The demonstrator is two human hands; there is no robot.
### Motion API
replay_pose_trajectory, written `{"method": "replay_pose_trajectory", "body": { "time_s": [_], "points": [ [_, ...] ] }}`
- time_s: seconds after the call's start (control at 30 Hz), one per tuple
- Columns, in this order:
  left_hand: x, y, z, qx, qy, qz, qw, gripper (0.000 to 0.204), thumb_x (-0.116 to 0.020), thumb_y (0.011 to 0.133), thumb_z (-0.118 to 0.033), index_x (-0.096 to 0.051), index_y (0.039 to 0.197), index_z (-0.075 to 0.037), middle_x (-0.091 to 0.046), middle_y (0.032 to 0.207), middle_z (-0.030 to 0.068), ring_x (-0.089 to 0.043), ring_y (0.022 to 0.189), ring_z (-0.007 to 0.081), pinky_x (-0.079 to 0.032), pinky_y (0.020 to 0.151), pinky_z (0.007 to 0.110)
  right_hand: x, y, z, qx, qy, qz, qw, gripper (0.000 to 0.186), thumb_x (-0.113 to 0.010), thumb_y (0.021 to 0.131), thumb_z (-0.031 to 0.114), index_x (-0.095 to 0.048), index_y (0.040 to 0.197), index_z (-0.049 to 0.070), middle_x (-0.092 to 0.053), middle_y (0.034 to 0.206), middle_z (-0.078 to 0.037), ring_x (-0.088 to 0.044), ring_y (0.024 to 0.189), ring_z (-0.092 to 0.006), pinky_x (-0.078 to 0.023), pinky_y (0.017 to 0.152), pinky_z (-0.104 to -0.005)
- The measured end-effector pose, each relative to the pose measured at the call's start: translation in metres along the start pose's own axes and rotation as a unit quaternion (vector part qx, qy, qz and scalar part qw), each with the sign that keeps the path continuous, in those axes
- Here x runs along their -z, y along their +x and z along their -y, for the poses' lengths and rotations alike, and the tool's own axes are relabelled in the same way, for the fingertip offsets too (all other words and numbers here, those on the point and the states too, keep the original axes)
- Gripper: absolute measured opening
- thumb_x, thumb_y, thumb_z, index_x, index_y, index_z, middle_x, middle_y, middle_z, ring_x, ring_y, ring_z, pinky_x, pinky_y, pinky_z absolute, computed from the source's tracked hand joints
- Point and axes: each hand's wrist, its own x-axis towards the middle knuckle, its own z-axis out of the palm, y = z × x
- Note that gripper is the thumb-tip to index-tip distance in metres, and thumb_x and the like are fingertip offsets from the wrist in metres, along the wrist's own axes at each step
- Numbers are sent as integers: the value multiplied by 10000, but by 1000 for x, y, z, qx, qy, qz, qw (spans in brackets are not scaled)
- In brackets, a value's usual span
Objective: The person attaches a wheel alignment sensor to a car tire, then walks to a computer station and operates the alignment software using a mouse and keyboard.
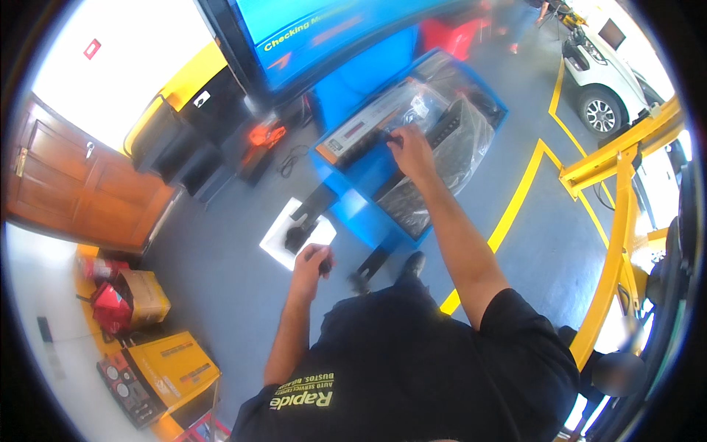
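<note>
- Places go by a clock laid on the view, with 12 at the top.
- The small dark piece (385, 137) is near 1 o'clock, over the top of the blue cabinet (353, 205), at the tips of the right hand (414, 152).
- It looks light and hard, I think. Thumb and finger on its sides should hold it well.
- The clear plastic sheet (475, 147) at 2 o'clock looks thin, soft and slippery. A loose fold would be a good spot to grab.
- The cabinet looks stiff and heavy; its rim seems best to hold.
- The right hand's fingers are bent and close together by the dark piece. I can't tell if they pinch it.
- The left hand (312, 261), between 7 and 8 o'clock, is half curled, beside the white holder (276, 239). I can't tell if it holds anything.
</note>
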Motion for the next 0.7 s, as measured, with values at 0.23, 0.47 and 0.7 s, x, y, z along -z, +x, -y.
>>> {"method": "replay_pose_trajectory", "body": {
  "time_s": [0.23, 0.47, 0.7],
  "points": [
    [18, -6, 10, -4, -10, -36, 999, 185, -642, 1030, -206, -666, 1084, -31, -696, 954, 86, -700, 785, 182, -464, 556, 291, -15, 9, 0, -31, -27, 8, 999, 216, -769, 934, 225, -721, 1103, 100, -747, 1079, -122, -706, 1044, -353, -559, 887, -486],
    [22, 6, 2, -22, -23, -55, 998, 194, -697, 972, -222, -680, 1032, -38, -690, 876, 88, -688, 738, 181, -451, 543, 292, -23, 20, 14, -106, -81, 43, 990, 336, -699, 946, 197, -664, 1279, 219, -782, 1085, -77, -722, 1051, -343, -565, 899, -491],
    [10, 7, -4, -6, -47, -41, 998, 176, -649, 1008, -167, -662, 1074, -4, -689, 916, 105, -695, 762, 203, -465, 540, 303, 3, 1, 22, -105, 39, 16, 994, 299, -719, 925, 181, -679, 1221, 172, -772, 1082, -81, -704, 1073, -347, -557, 920, -464]
  ]
}}
